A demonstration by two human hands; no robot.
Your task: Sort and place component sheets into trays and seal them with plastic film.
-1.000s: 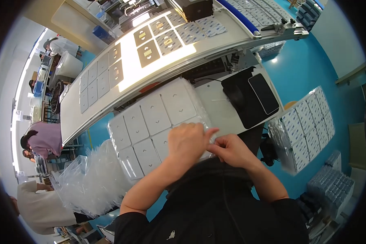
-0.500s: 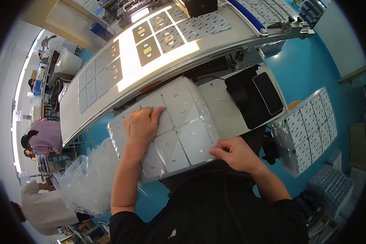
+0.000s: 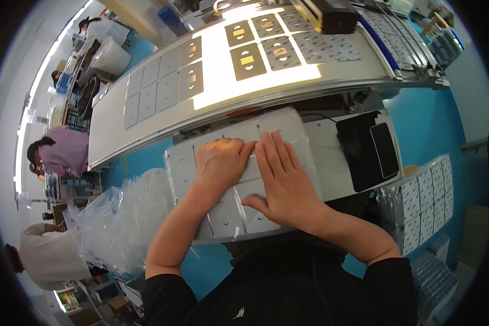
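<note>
A stack of light grey square panels [image 3: 228,220] with small arrow marks, under clear plastic film, lies in front of me. My left hand [image 3: 221,165] rests on its upper middle, fingers curled under and thumb toward the right hand. Whatever those fingers may hold is hidden beneath them. Beside it, my right hand [image 3: 282,187] lies flat on the film-covered panels, fingers stretched forward and thumb out to the left. The two hands almost meet at the left thumb. Both forearms cover part of the stack.
Beyond the stack runs a conveyor [image 3: 108,133] carrying panels through a bright lit patch. A black phone-like device [image 3: 384,149] lies on a black pad to the right. Crumpled clear plastic bags [image 3: 125,228] hang at left. Patterned panels [image 3: 426,201] stand at right. People work at far left.
My right hand has left the stack's near right corner and now lies flat on top, beside the left. My left hand stays curled on the panels. The whole view has shifted.
</note>
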